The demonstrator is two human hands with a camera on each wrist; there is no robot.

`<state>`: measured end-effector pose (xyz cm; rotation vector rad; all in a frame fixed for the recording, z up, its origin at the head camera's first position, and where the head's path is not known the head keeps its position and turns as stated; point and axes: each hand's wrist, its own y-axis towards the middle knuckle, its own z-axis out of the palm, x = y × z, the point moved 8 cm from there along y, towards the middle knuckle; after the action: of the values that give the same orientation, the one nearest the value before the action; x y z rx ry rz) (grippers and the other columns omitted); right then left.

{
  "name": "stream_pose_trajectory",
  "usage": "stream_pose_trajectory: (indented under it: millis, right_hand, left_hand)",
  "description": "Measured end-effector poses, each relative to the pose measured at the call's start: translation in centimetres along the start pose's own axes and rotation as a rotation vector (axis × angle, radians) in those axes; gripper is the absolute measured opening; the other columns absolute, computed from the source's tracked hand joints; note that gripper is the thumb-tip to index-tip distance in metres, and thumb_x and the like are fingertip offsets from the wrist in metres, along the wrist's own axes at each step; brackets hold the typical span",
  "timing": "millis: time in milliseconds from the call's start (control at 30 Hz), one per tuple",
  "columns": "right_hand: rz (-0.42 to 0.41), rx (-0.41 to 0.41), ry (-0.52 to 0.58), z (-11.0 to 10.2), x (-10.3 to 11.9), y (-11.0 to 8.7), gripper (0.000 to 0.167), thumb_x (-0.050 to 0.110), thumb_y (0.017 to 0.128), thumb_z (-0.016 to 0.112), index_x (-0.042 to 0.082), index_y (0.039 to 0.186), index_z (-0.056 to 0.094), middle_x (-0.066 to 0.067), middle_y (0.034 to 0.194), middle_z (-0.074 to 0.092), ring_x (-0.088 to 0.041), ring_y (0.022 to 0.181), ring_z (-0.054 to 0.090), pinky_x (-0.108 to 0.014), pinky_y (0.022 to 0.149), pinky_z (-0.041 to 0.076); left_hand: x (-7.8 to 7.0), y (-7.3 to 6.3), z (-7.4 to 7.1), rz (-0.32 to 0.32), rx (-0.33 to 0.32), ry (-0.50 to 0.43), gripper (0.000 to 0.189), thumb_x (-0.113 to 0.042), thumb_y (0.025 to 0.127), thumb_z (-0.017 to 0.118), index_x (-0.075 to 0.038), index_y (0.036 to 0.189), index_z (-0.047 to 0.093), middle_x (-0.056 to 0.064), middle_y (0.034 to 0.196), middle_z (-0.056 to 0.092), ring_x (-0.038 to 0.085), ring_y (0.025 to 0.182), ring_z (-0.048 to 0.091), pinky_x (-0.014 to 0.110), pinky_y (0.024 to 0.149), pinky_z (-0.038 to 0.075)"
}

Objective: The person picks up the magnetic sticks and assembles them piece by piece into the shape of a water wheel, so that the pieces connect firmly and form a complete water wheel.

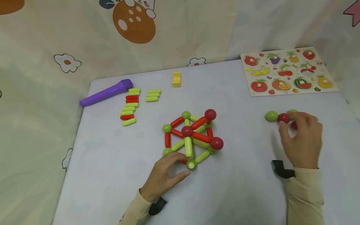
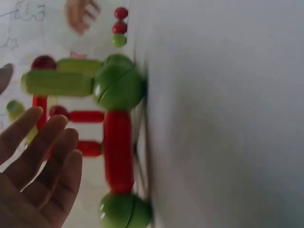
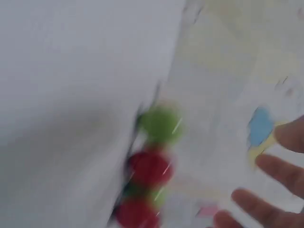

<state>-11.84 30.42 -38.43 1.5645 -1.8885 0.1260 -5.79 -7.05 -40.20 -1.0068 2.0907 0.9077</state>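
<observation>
A structure of red and green sticks (image 1: 201,137) joined by balls stands mid-table. Its lower part is a ring with green balls (image 1: 167,128); several red balls (image 1: 210,114) sit higher. My left hand (image 1: 166,175) is at its near side, fingers loosely bent and thumb apart, around the front green ball (image 1: 192,164). In the left wrist view the fingers (image 2: 61,156) hold nothing. To the right, my right hand (image 1: 303,140) hovers by a cluster of loose red balls (image 1: 284,118) and green balls (image 1: 271,116), partly hidden behind it. Its fingers (image 3: 280,173) look spread and apart from them.
Loose green and red sticks (image 1: 129,106) lie in a row at the left, with several green sticks (image 1: 153,95) beside them. A purple toy microphone (image 1: 107,93) lies behind. A yellow block (image 1: 176,79) and a fruit puzzle board (image 1: 291,72) are at the back.
</observation>
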Motion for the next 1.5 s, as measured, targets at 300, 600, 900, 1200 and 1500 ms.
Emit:
stream_pose_trajectory:
  millis: [300, 600, 900, 1200, 1500]
  right_hand:
    - [0.195, 0.354, -0.184, 1.3, -8.5, 0.9, 0.056, 0.016, 0.094, 0.055, -0.008, 0.141, 0.036, -0.039, 0.13, 0.04, -0.056, 0.115, 0.038, -0.069, 0.087, 0.034]
    - [0.137, 0.332, -0.147, 1.6, -6.5, 0.1, 0.046, 0.016, 0.091, 0.063, -0.007, 0.128, 0.05, -0.032, 0.108, 0.054, -0.047, 0.096, 0.05, -0.057, 0.072, 0.042]
    - [-0.287, 0.026, 0.37, -1.9, 6.6, -5.0, 0.041, 0.013, 0.082, 0.076, -0.006, 0.115, 0.063, -0.017, 0.101, 0.067, 0.003, 0.084, 0.053, -0.005, 0.074, 0.039]
    - [-0.722, 0.293, 0.704, 2.6, 19.1, -11.9, 0.041, 0.035, 0.091, 0.064, -0.003, 0.107, 0.06, -0.011, 0.104, 0.068, -0.011, 0.083, 0.062, -0.015, 0.068, 0.051]
    - [-0.709, 0.276, 0.516, 5.6, 20.2, -12.5, 0.041, 0.043, 0.09, 0.061, 0.005, 0.103, 0.059, -0.002, 0.088, 0.07, -0.007, 0.061, 0.058, -0.016, 0.058, 0.05]
  left_hand:
    - [-0.3, 1.6, -3.4, -0.001, -0.077, 0.038, 0.034, -0.002, 0.082, 0.071, -0.007, 0.114, 0.06, 0.006, 0.104, 0.065, 0.019, 0.092, 0.061, 0.03, 0.079, 0.052]
    - [-1.7, 3.4, -2.6, 0.141, -0.017, 0.167, 0.031, -0.018, 0.094, 0.061, -0.01, 0.125, 0.058, 0.001, 0.112, 0.064, 0.014, 0.097, 0.06, 0.024, 0.083, 0.051]
    - [-1.5, 3.8, -1.6, 0.158, 0.083, 0.221, 0.041, -0.005, 0.087, 0.066, -0.016, 0.127, 0.062, -0.003, 0.106, 0.068, 0.008, 0.092, 0.061, 0.021, 0.075, 0.05]
    - [-1.3, 4.1, -1.5, 0.152, 0.076, 0.207, 0.043, -0.002, 0.084, 0.07, -0.016, 0.125, 0.064, -0.004, 0.107, 0.069, 0.008, 0.092, 0.061, 0.02, 0.076, 0.05]
    - [-1.3, 4.1, -1.7, 0.135, 0.06, 0.194, 0.04, -0.004, 0.086, 0.068, -0.016, 0.123, 0.065, -0.003, 0.103, 0.07, 0.008, 0.088, 0.061, 0.017, 0.072, 0.049]
